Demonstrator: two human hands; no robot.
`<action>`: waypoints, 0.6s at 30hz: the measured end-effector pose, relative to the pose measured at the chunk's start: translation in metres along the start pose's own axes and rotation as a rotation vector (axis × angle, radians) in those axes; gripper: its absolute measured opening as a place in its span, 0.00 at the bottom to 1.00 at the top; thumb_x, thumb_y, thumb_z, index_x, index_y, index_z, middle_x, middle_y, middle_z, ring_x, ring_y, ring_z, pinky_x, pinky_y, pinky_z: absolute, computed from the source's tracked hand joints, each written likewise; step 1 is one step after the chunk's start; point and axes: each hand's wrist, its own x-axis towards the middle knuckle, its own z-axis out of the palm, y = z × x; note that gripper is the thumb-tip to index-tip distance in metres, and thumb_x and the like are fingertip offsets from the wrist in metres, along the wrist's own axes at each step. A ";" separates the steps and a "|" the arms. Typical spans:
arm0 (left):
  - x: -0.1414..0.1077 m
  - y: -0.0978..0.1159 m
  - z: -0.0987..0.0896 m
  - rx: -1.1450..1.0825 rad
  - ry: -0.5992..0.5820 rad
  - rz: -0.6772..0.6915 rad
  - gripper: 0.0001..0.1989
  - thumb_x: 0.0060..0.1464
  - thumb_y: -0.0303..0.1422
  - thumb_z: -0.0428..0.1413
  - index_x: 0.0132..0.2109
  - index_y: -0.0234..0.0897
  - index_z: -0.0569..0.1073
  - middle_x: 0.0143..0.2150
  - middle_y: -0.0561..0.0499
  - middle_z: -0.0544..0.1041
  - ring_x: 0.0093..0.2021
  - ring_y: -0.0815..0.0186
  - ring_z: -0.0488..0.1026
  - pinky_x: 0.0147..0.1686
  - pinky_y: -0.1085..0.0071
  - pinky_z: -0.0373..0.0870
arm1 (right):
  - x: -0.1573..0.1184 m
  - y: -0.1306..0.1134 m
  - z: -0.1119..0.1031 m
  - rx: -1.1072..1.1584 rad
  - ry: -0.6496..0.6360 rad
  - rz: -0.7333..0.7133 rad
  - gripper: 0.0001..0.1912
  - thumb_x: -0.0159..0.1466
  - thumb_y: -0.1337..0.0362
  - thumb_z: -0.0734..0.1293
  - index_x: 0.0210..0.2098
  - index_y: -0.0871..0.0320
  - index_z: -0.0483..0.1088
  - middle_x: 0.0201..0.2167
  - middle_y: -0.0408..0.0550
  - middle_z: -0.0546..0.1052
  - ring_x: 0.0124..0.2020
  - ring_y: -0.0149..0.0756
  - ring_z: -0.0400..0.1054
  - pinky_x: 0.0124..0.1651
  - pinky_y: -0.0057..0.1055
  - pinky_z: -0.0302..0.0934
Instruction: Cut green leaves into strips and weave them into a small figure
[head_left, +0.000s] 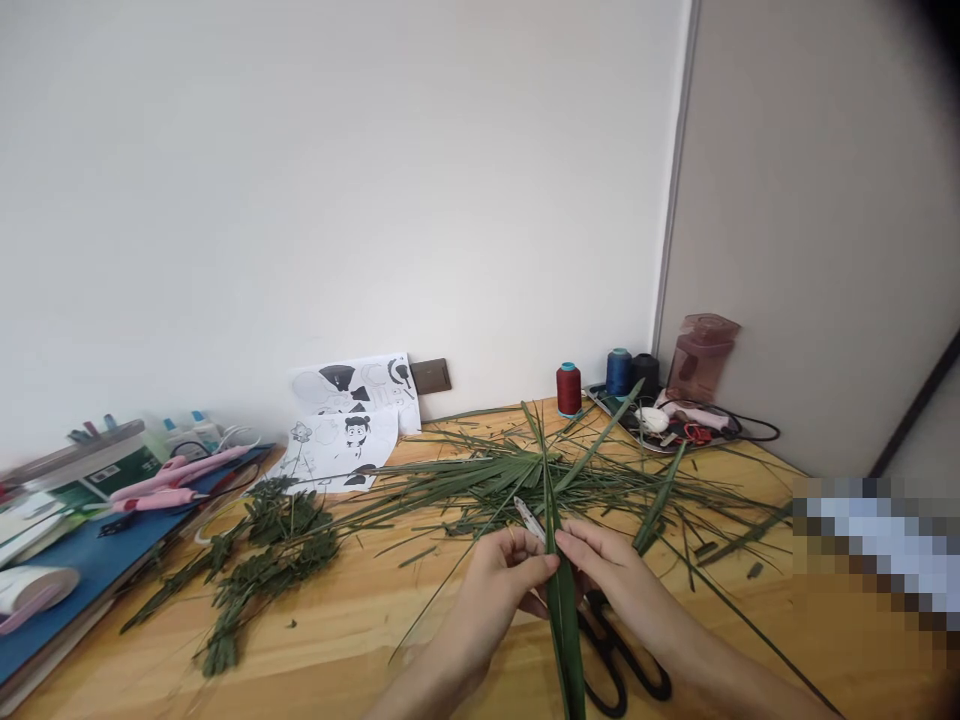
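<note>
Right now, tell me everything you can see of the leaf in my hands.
The leaf is long, green and creased lengthwise. The left hand and right hand pinch it from either side; it is widest below them and tapers toward the leaf pile. It passes over the scissors, its near end out of view.

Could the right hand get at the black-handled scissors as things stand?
Likely yes: the black-handled scissors lie close below the right hand, handles largely uncovered, though it would probably have to release the long green leaf first.

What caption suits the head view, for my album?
Left hand and right hand pinch a long green leaf above black-handled scissors, near leaf strips on a wooden table.
</note>
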 end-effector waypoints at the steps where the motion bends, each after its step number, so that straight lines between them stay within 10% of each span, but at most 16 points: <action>1: 0.000 -0.001 -0.001 -0.033 -0.023 0.000 0.08 0.45 0.33 0.54 0.29 0.30 0.68 0.26 0.49 0.70 0.27 0.68 0.68 0.28 0.73 0.64 | 0.001 0.000 0.000 0.010 -0.001 -0.001 0.12 0.57 0.56 0.60 0.23 0.56 0.66 0.21 0.41 0.66 0.30 0.34 0.63 0.33 0.27 0.59; 18: 0.006 -0.011 -0.011 -0.232 -0.068 -0.062 0.09 0.44 0.35 0.57 0.29 0.32 0.69 0.26 0.50 0.70 0.26 0.71 0.66 0.28 0.75 0.60 | 0.005 0.013 0.000 0.132 -0.033 0.013 0.10 0.58 0.56 0.61 0.29 0.56 0.65 0.26 0.41 0.68 0.32 0.33 0.65 0.37 0.29 0.62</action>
